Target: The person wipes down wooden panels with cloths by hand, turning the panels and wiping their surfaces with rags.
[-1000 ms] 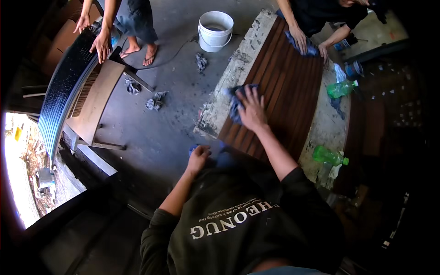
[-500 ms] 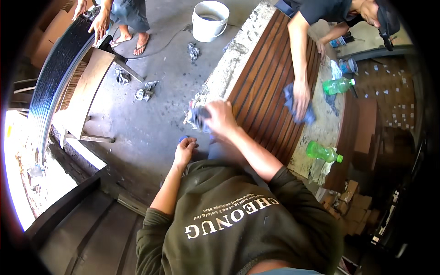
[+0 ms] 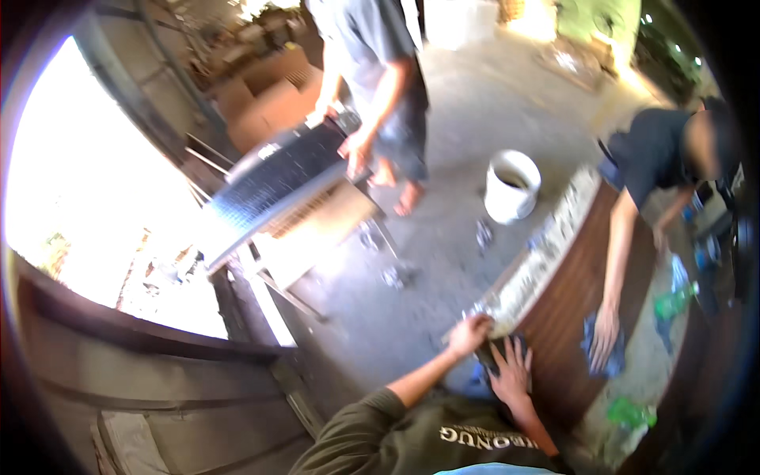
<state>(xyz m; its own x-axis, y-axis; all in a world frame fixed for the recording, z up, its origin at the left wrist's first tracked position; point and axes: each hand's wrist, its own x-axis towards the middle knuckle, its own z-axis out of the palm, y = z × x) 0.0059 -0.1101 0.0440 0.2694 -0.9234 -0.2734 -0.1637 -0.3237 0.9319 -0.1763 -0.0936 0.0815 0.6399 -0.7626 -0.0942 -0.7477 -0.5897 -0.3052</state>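
We're resting right hand [image 3: 514, 375], fingers wide, on dark cloth [image 3: 488, 356] by near-left corner of flat brown wood panel [image 3: 564, 318], long axis running away-right on rough pale table [image 3: 536, 279]. Left hand [image 3: 469, 336]: can't tell grip.

The left hand [image 3: 470, 334], away from the work half a second ago, now reaches the near-left corner of the pale border [image 3: 546, 273], while the right hand [image 3: 513, 372], then raised at that edge, spreads across a dark cloth [image 3: 494, 351] at the near end of the slatted wooden panel [image 3: 564, 340]. A co-worker's hand [image 3: 606, 326] has slid a blue cloth [image 3: 615, 361] down from the far end. The view has swung left, bringing in a standing person's torso [image 3: 368, 36].
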